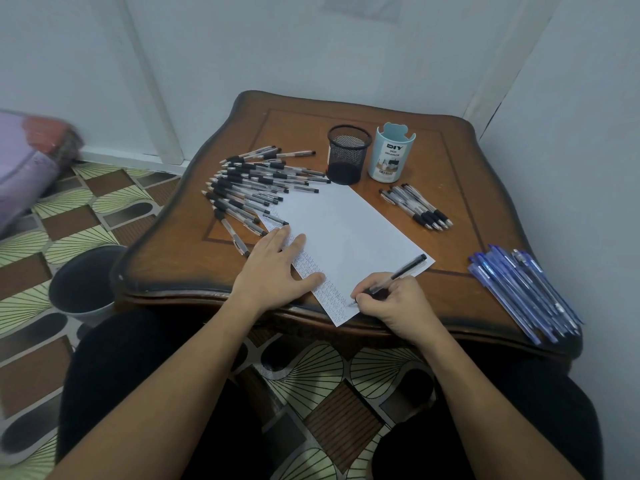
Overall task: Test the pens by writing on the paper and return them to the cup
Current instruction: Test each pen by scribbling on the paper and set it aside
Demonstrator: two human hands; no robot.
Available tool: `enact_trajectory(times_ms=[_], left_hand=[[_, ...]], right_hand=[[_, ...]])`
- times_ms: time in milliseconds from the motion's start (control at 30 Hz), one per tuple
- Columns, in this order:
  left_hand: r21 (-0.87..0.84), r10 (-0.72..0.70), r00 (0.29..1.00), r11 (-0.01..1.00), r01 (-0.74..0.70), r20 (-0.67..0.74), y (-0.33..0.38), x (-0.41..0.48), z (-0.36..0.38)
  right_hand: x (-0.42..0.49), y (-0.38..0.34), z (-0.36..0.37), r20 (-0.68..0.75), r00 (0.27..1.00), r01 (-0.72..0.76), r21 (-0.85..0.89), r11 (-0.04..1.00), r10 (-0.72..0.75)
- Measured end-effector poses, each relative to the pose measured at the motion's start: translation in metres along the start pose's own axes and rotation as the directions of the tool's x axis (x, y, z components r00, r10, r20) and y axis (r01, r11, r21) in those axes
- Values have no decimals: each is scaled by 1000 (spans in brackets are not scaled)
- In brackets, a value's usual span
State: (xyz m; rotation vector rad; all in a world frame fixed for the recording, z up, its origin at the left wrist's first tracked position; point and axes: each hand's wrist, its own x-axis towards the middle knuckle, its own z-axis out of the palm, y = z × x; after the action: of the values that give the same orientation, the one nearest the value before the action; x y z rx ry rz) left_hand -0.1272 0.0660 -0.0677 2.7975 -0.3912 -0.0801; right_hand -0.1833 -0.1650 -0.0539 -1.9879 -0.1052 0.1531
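Centrally, head view: the right hand pinches a clear ballpoint pen, tip touching the near corner of the white paper beside rows of small marks. The left hand lies flat, fingers spread, pressing the paper's left edge onto the wooden desk. Behind the paper a black mesh cup and a pale blue desk organizer stand side by side. Black-grip pens fan out at left, a smaller group of pens lies at right, and blue pens are heaped on the desk's right edge.

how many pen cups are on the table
2: a black mesh cup at the far middle of the table, and a pale blue cup just to its right. Nothing seems to hide another.
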Motion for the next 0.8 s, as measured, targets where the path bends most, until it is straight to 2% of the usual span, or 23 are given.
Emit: enact_trajectory(times_ms=[433,600,733,800], left_hand=[[-18,1,1000,1000,-1,-2,-1,1,1],[-18,1,1000,1000,-1,3,-3,1,2],[-16,0,1000,1000,0,10,-2,1,1],[-12,1,1000,1000,-1,13,-1,0,0]], right_hand=[[3,2,0,-53,998,13,15,1000,-12],[9,0,-7,-116,993,14,337,941,27],[12,1,-11,-68,996,-16,476,879,55],[12,-3,-12,-48,997,-24,489,872,54]])
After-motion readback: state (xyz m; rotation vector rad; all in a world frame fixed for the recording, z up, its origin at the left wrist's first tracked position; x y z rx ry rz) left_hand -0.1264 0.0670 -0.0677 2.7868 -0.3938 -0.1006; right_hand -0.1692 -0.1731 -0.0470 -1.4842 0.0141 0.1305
